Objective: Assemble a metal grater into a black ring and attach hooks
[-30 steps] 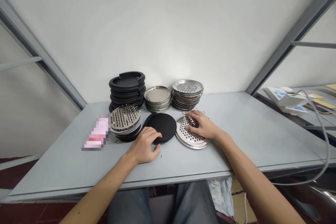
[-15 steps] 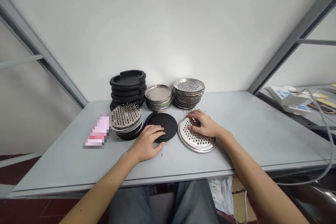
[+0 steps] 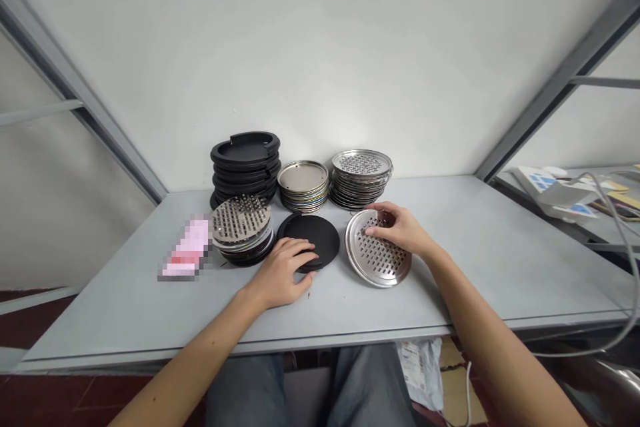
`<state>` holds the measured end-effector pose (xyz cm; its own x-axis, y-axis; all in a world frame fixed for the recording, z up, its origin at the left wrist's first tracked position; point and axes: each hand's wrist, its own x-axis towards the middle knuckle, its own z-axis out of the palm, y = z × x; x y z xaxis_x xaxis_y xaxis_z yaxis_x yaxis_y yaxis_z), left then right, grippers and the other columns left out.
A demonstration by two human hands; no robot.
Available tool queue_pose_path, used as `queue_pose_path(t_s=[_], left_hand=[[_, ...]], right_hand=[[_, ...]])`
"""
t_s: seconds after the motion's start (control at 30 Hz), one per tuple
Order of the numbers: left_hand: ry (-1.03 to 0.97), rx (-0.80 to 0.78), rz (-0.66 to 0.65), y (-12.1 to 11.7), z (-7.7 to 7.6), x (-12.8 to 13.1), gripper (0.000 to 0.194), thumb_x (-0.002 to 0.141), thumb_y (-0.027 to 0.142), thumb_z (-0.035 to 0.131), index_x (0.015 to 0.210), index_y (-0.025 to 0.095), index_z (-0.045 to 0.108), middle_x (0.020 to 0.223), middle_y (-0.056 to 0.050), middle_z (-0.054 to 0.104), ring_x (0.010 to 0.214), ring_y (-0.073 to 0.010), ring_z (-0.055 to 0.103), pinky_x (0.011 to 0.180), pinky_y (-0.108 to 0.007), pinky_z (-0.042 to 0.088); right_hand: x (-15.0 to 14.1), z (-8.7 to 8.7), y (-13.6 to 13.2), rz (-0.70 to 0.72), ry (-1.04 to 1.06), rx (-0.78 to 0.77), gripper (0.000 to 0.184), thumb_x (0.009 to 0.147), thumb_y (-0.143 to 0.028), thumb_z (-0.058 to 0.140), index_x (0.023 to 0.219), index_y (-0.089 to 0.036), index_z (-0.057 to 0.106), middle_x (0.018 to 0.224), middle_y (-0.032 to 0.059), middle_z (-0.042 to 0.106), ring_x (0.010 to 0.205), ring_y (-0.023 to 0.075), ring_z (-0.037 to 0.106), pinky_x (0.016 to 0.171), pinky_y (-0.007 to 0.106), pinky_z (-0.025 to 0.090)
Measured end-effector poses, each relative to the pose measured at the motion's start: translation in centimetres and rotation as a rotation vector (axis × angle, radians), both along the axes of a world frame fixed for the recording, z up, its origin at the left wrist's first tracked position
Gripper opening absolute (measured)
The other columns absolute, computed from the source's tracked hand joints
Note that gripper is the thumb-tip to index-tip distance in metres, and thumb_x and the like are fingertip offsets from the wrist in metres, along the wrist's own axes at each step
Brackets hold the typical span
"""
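My right hand (image 3: 400, 230) grips the upper edge of a round metal grater disc (image 3: 383, 257), thumb on its perforated face and fingers over the far rim. The disc is slightly tilted, and a second metal rim shows beneath its left side. My left hand (image 3: 285, 273) lies with its fingers stretched out on the near-left edge of a flat black round disc (image 3: 317, 233). Left of that hand stands a stack of metal discs (image 3: 243, 220) with a rough grater disc on top; black parts show at its bottom.
Along the wall stand a tall stack of black rings (image 3: 245, 157), a stack of shallow metal plates (image 3: 303, 177) and a stack of grater discs (image 3: 363, 163). A blurred-out pink item (image 3: 189, 247) lies at left. Past the right frame post are papers and a white cable (image 3: 615, 227).
My right hand has closed on the far edge of the grater disc and tipped that edge up a little. My left hand has stayed on the black disc.
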<state>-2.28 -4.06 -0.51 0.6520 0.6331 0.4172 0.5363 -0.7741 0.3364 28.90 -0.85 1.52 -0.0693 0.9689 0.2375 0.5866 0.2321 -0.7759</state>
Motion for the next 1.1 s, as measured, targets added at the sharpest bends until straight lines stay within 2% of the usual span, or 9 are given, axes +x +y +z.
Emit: queue_pose_path(t_s=[0.17, 0.27, 0.43, 0.57, 0.73, 0.87, 0.97, 1.03, 1.1], left_hand=[[-0.024, -0.013, -0.032, -0.3, 0.2, 0.3, 0.028, 0.081, 0.025, 0.062, 0.108, 0.022, 0.067, 0.121, -0.008, 0.064, 0.117, -0.0259, 0.055, 0.102, -0.047, 0.041], [-0.051, -0.069, -0.053, -0.3, 0.6, 0.7, 0.028, 0.082, 0.029, 0.063, 0.109, 0.022, 0.066, 0.117, -0.007, 0.066, 0.114, -0.0257, 0.058, 0.101, -0.047, 0.043], [-0.247, -0.22, 0.03, 1.3, 1.7, 2.3, 0.043, 0.086, 0.035, 0.06, 0.126, 0.019, 0.054, 0.118, -0.011, 0.065, 0.106, -0.0236, 0.063, 0.094, -0.042, 0.05], [-0.437, -0.301, 0.021, 3.1, 2.2, 4.2, 0.058, 0.083, 0.036, 0.066, 0.134, 0.018, 0.044, 0.119, -0.012, 0.065, 0.106, -0.0231, 0.064, 0.095, -0.039, 0.051], [-0.616, -0.339, 0.08, 3.3, 1.8, 5.1, 0.038, 0.087, 0.03, 0.061, 0.121, 0.018, 0.051, 0.111, -0.007, 0.069, 0.098, -0.0203, 0.067, 0.089, -0.034, 0.053], [-0.618, -0.19, 0.147, 2.5, 1.3, 4.4, 0.019, 0.087, 0.03, 0.061, 0.103, 0.019, 0.058, 0.091, -0.003, 0.071, 0.085, -0.0178, 0.069, 0.08, -0.03, 0.055], [-0.557, 0.055, 0.078, 2.3, 1.3, 3.7, 0.022, 0.09, 0.022, 0.056, 0.112, 0.021, 0.057, 0.11, -0.006, 0.069, 0.103, -0.0192, 0.066, 0.093, -0.035, 0.053], [-0.517, 0.194, 0.019, 2.5, 1.4, 3.2, 0.027, 0.091, 0.016, 0.051, 0.118, 0.021, 0.055, 0.121, -0.008, 0.065, 0.115, -0.0197, 0.061, 0.101, -0.038, 0.049], [-0.484, 0.274, -0.006, 2.8, 1.4, 2.8, 0.029, 0.092, 0.014, 0.049, 0.119, 0.021, 0.055, 0.124, -0.008, 0.063, 0.119, -0.0201, 0.058, 0.105, -0.042, 0.047]], right_hand=[[-0.1, 0.1, 0.0, -0.125, 0.344, -0.092, 0.046, 0.065, -0.05, 0.077, 0.096, -0.019, 0.062, 0.078, 0.0031, 0.067, 0.069, 0.0195, 0.064, 0.063, 0.032, 0.053], [-0.3, 0.0, 0.1, -0.172, 0.461, -0.116, 0.043, 0.065, -0.049, 0.077, 0.092, -0.019, 0.062, 0.076, 0.0041, 0.069, 0.065, 0.0208, 0.064, 0.056, 0.032, 0.054], [-1.2, -0.4, 0.4, -0.098, 0.67, -0.159, 0.041, 0.068, -0.048, 0.076, 0.094, -0.018, 0.066, 0.083, 0.0065, 0.072, 0.074, 0.0233, 0.068, 0.065, 0.034, 0.056], [-3.0, -0.2, 0.4, -0.081, 0.71, 0.03, 0.036, 0.068, -0.046, 0.076, 0.091, -0.019, 0.067, 0.081, 0.0035, 0.072, 0.076, 0.0222, 0.068, 0.071, 0.035, 0.055], [-5.6, 1.1, 0.6, 0.006, 0.61, 0.193, 0.037, 0.067, -0.046, 0.077, 0.094, -0.023, 0.066, 0.088, 0.0035, 0.072, 0.087, 0.0245, 0.068, 0.08, 0.038, 0.054], [-5.3, 1.1, 1.1, 0.085, 0.446, 0.255, 0.048, 0.067, -0.06, 0.072, 0.094, -0.022, 0.065, 0.093, 0.0073, 0.07, 0.092, 0.0277, 0.066, 0.086, 0.041, 0.052], [-4.2, 0.7, 1.5, 0.183, 0.315, 0.303, 0.071, 0.063, -0.078, 0.061, 0.104, -0.021, 0.064, 0.113, 0.0119, 0.065, 0.111, 0.032, 0.058, 0.097, 0.043, 0.045], [-3.7, 0.5, 1.6, 0.257, 0.32, 0.239, 0.082, 0.066, -0.084, 0.051, 0.118, -0.021, 0.058, 0.126, 0.0128, 0.06, 0.119, 0.0325, 0.054, 0.1, 0.042, 0.043], [-3.8, 0.4, 1.5, 0.341, 0.427, 0.109, 0.085, 0.073, -0.085, 0.035, 0.128, -0.022, 0.051, 0.132, 0.0126, 0.057, 0.122, 0.0312, 0.053, 0.099, 0.043, 0.045]])
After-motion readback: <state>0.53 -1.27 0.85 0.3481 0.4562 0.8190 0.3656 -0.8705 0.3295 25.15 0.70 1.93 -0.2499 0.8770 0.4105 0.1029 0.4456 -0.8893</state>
